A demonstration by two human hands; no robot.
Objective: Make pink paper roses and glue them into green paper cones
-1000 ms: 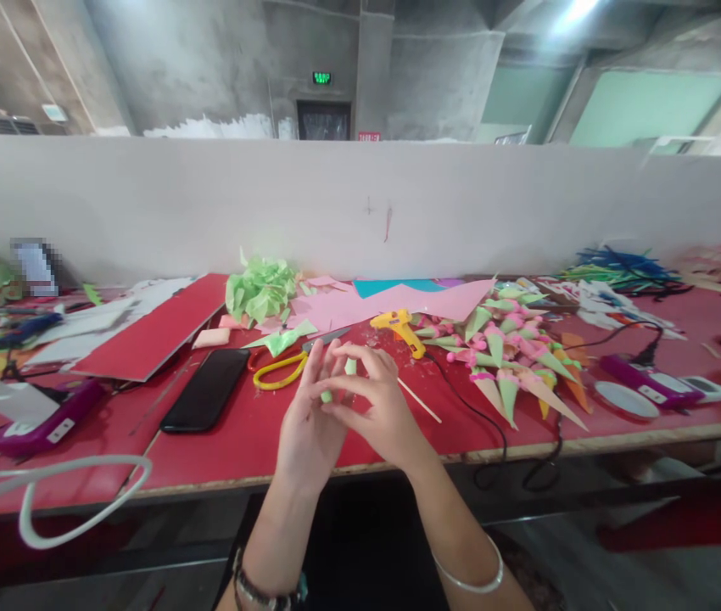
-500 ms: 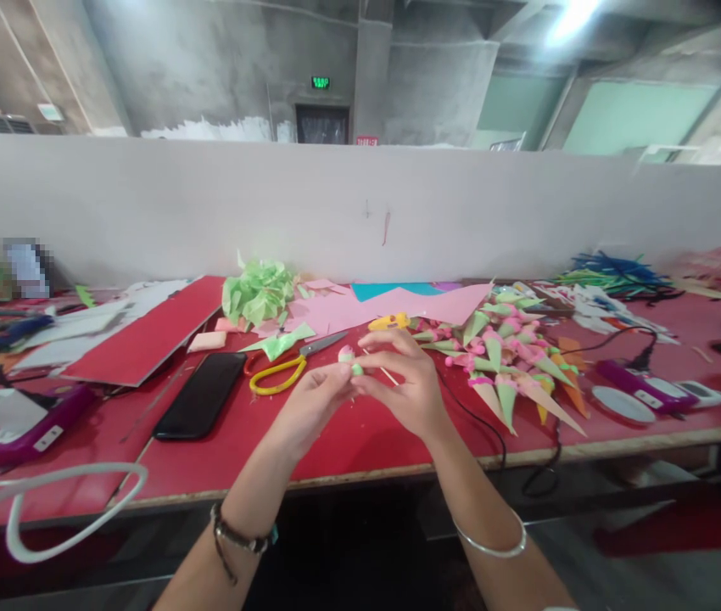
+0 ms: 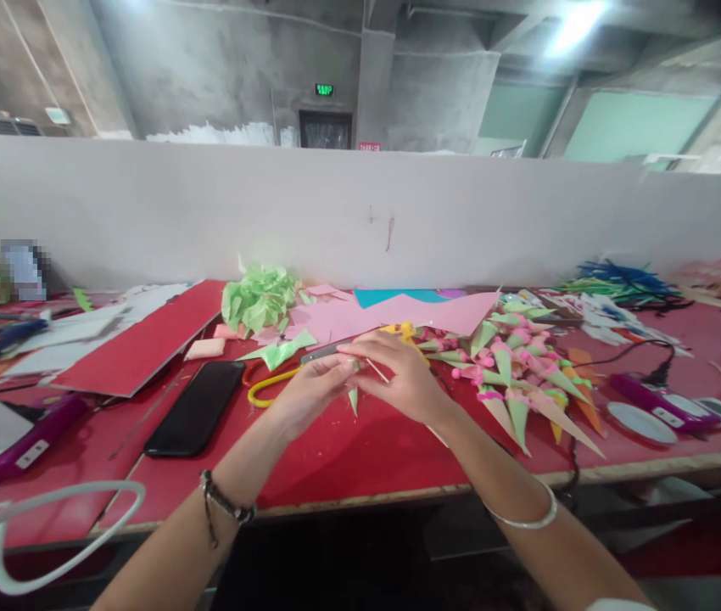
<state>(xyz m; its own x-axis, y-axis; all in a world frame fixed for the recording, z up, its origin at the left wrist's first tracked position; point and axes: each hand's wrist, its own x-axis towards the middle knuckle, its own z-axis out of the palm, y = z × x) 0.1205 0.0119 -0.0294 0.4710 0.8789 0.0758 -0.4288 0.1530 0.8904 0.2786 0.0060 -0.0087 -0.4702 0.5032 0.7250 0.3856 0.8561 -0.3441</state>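
My left hand (image 3: 310, 392) and my right hand (image 3: 402, 378) meet above the red table, fingertips together. My left fingers pinch a small pale green paper piece (image 3: 353, 400), its pointed tip hanging below them; the rest is hidden by the fingers. A thin pale stick (image 3: 377, 371) runs across my right hand, between thumb and fingers, and shows again below the palm. Just behind my left hand lie yellow-handled scissors (image 3: 265, 389). A yellow glue gun (image 3: 406, 331) lies beyond my right hand, partly covered by it.
A black phone (image 3: 195, 409) lies left of my hands. To the right is a heap of pink and green paper cones (image 3: 516, 373), with a purple power strip (image 3: 662, 403) and white dish (image 3: 641, 423) beyond. Green crumpled paper (image 3: 260, 299) and pink sheets (image 3: 392, 316) lie behind.
Both hands have drawn closer together, covering the pink and green rounded tips seen before at the fingers. A green point now hangs below them. The view has shifted slightly.
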